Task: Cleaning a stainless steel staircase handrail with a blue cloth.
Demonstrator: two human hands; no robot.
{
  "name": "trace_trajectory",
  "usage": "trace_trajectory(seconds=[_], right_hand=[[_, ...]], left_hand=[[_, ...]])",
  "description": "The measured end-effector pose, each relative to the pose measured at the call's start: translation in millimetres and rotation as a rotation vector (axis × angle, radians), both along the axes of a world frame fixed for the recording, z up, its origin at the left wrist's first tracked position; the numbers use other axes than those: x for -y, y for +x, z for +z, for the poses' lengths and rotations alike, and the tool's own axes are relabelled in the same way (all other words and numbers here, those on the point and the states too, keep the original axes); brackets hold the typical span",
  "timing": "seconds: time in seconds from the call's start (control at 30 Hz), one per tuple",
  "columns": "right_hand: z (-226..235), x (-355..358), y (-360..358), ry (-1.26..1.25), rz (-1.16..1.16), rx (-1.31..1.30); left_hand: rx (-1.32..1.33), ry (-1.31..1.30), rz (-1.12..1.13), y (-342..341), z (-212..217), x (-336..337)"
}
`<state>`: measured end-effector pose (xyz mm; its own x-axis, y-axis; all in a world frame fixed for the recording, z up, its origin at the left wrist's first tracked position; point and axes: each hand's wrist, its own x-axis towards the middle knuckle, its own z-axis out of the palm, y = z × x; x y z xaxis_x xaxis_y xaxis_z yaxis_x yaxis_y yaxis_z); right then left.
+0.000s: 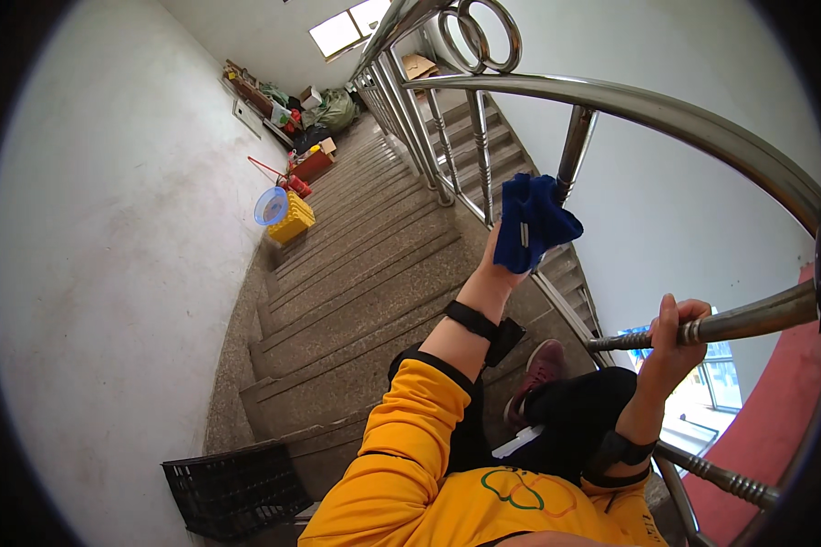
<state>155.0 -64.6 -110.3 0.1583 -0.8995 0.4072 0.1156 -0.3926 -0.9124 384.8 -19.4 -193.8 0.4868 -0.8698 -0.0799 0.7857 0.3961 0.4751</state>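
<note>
Seen from above on a stairwell. Nearest, the person's yellow sleeves and dark trousers, w/ a maroon shoe [540, 372] set on a speckled stone step. A black plastic crate [235, 490] sits at lower left against the white wall.

The right hand [677, 342] is curled shut around a lower rail bar [748, 321] – shiny ribbed steel, running roughly horizontal off to the right. The left hand [502, 264], a black band at the wrist, reaches up and forward; its fingers are buried in a bunched blue cloth [532, 221], soft and crumpled, so it's gripping the cloth. The cloth sits just above and ahead of that hand, pressed against or right beside an upright steel baluster [575, 146] whose long axis runs up to the curved handrail [629, 102]; exact contact can't be told. The left hand is the nearer one to that post.

Farther up – grey terrazzo steps climb to a landing w/ a yellow crate [292, 221], a blue basin [270, 206], boxes and bags under a skylight.
</note>
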Motion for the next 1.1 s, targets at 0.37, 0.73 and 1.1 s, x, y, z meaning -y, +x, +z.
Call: trace_trajectory(seconds=[0.37, 0.73, 1.1], right_hand=[[-2.8, 1.8, -1.5, -0.007, 0.0, -0.014], [0.9, 0.1, -2.3, 0.015, 0.003, -0.02], [0.9, -0.6, 0.2, 0.018, 0.002, -0.007]], left_hand=[[-0.12, 0.411, 0.052, -1.0, -41.5, 2.4], [-0.075, 0.136, 0.087, -8.1, -2.9, 0.4], [-0.091, 0.449, 0.072, -3.2, -45.9, 4.1]])
